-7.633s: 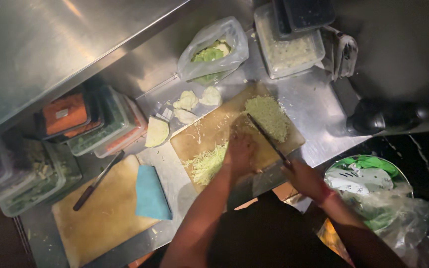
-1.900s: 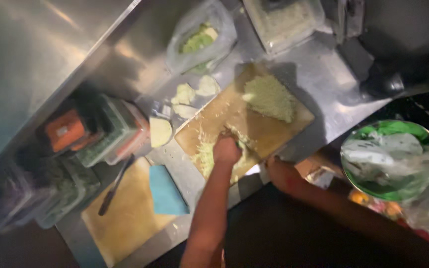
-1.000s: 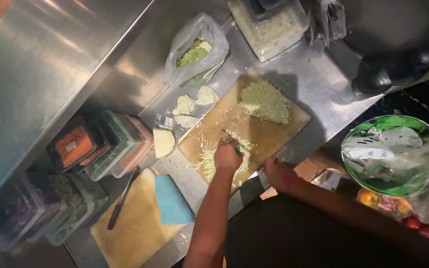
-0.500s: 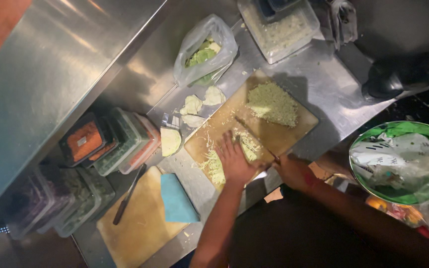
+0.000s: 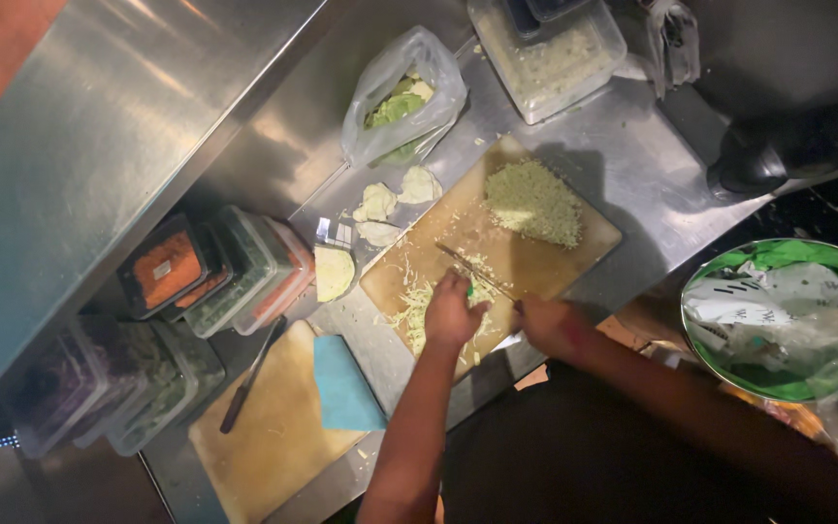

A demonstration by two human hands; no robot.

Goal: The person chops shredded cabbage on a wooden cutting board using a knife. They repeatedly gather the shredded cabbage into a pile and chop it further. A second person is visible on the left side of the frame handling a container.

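Left hand [image 5: 453,312] pressed, fingers curled, onto shredded cabbage [image 5: 417,309] at the 7 o'clock end of the wooden cutting board [image 5: 458,218]. Right hand [image 5: 547,326] closed round the handle of a knife [image 5: 477,273], blade slanting toward 10 o'clock, just beside the left hand's knuckles. Heap of finely chopped cabbage [image 5: 535,202] at the board's 1 o'clock end, well apart from both hands. Off the board toward 10 o'clock on the steel counter [image 5: 632,155]: three pale cabbage chunks [image 5: 377,202] and a cut cabbage half [image 5: 333,272]. Further toward 12 o'clock, a plastic bag of leaves [image 5: 400,97]. At 8 o'clock, a second board [image 5: 269,437] with a blue cloth [image 5: 343,383] and a dark-handled knife [image 5: 252,374]. Green-lined bin [image 5: 778,262] at 3 o'clock.
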